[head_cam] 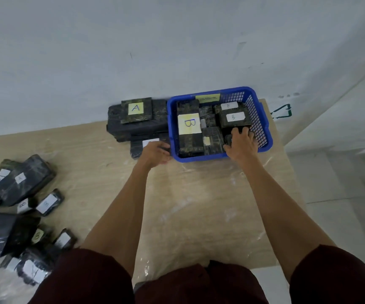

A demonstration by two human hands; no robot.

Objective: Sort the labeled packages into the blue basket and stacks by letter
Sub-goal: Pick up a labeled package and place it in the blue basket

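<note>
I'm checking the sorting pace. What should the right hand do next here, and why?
Probably let go and lift the right hand out of the blue basket. Its fingers curl over a small dark package already lying in the near right corner beside B-labelled packages, so it looks placed; unsorted packages wait at the left of the table.

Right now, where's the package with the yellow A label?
Head view: the A package sits atop the dark stack at the far edge of the table, directly left of the blue basket.
</note>
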